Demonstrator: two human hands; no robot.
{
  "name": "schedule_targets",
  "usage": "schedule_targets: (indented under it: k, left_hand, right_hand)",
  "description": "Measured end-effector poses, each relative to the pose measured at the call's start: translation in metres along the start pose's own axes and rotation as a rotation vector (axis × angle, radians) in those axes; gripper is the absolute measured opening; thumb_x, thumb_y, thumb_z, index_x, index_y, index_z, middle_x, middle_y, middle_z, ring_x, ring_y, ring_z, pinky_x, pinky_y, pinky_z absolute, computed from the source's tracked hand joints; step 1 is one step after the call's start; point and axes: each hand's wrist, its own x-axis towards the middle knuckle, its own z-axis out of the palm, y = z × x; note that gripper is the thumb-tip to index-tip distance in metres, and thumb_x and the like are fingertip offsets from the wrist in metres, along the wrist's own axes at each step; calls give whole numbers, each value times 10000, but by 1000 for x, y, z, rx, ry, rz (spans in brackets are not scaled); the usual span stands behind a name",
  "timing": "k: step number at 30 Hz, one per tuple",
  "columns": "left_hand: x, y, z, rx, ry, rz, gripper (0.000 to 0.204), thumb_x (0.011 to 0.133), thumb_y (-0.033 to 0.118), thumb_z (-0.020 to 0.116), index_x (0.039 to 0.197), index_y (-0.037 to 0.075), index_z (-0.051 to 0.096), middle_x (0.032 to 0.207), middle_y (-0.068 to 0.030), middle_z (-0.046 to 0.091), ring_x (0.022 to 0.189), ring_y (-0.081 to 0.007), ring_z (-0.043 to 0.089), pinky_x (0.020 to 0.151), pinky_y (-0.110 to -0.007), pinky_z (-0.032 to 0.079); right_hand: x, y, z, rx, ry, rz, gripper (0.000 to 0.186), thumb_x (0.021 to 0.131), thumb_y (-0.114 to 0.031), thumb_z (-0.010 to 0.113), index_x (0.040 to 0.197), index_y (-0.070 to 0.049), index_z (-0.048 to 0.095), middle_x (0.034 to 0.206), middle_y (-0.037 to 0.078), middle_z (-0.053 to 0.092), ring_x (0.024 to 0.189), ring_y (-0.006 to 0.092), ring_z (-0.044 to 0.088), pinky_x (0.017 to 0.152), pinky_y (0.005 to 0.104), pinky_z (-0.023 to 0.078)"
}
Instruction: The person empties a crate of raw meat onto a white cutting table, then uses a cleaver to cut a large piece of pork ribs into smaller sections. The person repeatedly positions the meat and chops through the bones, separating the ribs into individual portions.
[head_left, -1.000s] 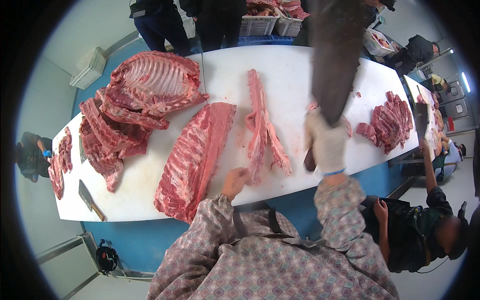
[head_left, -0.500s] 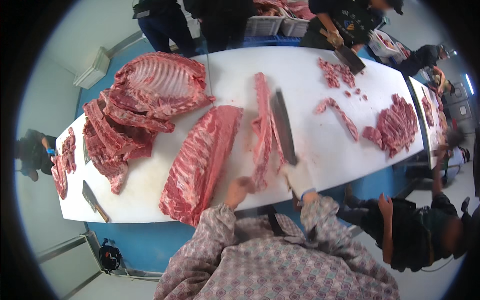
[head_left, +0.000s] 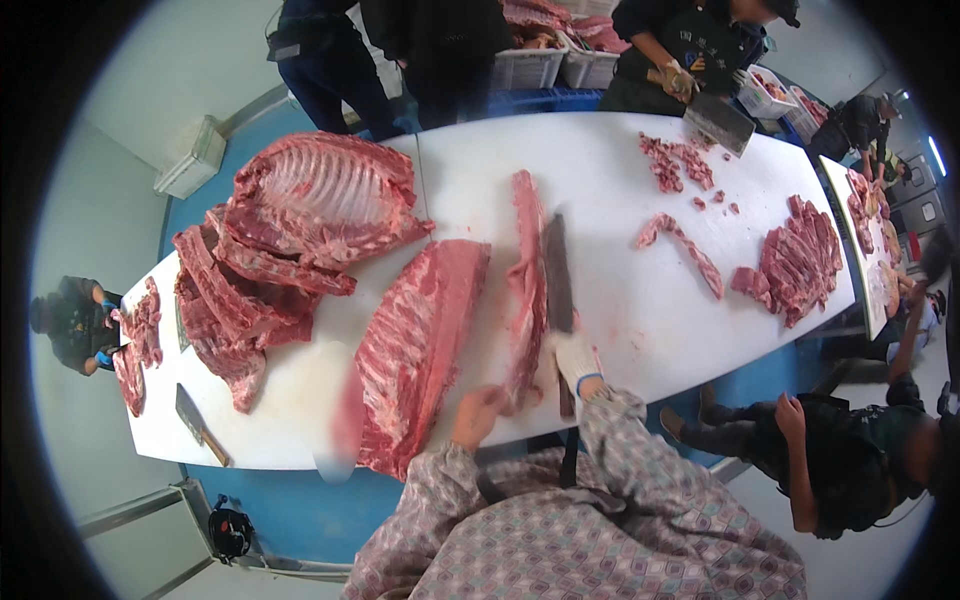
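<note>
A long strip of raw meat (head_left: 527, 285) lies lengthwise in front of me on the white table. My bare left hand (head_left: 480, 415) is closed on its near end. In my right hand (head_left: 577, 362), which wears a white glove, is a long dark-bladed knife (head_left: 560, 275). The blade points away from me along the strip's right side; whether it touches the meat I cannot tell. To the left of my left hand rests a thick slab of meat (head_left: 420, 350), its near end at the table edge.
A rib rack (head_left: 320, 185) and more cuts (head_left: 235, 310) are piled at left, near another cleaver (head_left: 200, 425). Meat pieces (head_left: 797, 260) lie at right. Across the white table (head_left: 620, 410), a co-worker holds a cleaver (head_left: 720, 122) over small chunks (head_left: 675, 165). Other people stand around.
The knife has come closer to the strip, and the split at the strip's right side has narrowed. The co-worker's cleaver has turned, its broad side now showing. The whole view has shifted slightly.
</note>
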Motion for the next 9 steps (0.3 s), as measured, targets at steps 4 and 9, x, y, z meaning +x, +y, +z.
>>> schedule_targets:
  k: [4, 9]
  left_hand:
    - [-4, -7, -3, -25, 2, -57, 282, 1078, 136, 714, 1233, -99, 729, 992, -105, 781, 899, -189, 747, 877, -341, 603]
    - [-13, -11, -5, -91, 45, -65, 314, 1088, 198, 700, 1247, -68, 748, 958, -73, 785, 877, -157, 718, 861, -313, 563]
  right_hand:
    - [3, 34, -2, 298, -95, 83, 567, 911, -149, 697, 1442, 35, 625, 950, 201, 766, 839, 323, 770, 769, 428, 609]
    - [25, -56, -77, 511, 86, -264, 421, 928, -99, 718, 1330, 19, 669, 879, 113, 738, 628, 210, 696, 579, 351, 591]
